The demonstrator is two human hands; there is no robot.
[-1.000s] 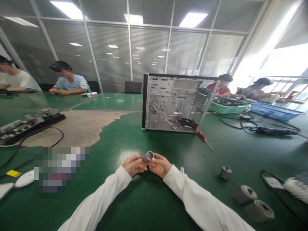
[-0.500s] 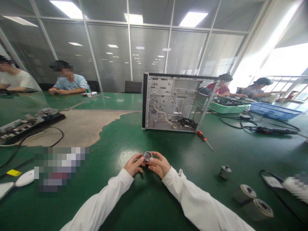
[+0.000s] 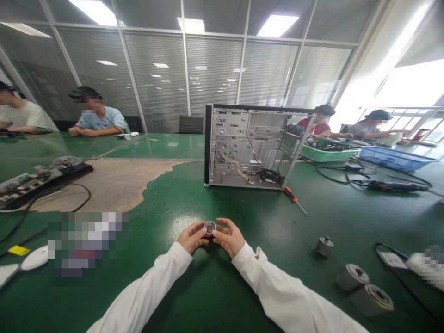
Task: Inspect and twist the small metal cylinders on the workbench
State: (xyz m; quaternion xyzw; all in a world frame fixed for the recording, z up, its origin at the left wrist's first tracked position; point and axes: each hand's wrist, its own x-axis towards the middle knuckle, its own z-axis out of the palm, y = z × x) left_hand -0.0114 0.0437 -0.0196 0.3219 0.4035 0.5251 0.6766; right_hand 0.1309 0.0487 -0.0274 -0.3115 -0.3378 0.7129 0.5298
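Note:
Ahead of me, just over the green table, a small round metal part (image 3: 210, 227) faces me with its ringed end; the inside is grey and too small to make out. My left hand (image 3: 190, 237) grips it from the left, thumb at its rim. From the right, my right hand (image 3: 229, 237) has its thumb on the lower edge, while the index finger is raised near the upper edge. A small metal cylinder with a stub on top (image 3: 324, 247) stands to the right. Nearer to me lie two larger hollow metal cylinders, one (image 3: 352, 277) touching the other (image 3: 372, 299).
An open computer case (image 3: 256, 148) stands beyond my hands, with an orange-handled screwdriver (image 3: 290, 194) beside it. Green (image 3: 329, 155) and blue baskets (image 3: 395, 159), cables and a dark tool (image 3: 391, 186) are at right. A circuit assembly (image 3: 45, 181) is at left. Several people sit around.
The round part has shifted slightly left and turned, so its inner face looks different. My right fingers have loosened a little around it.

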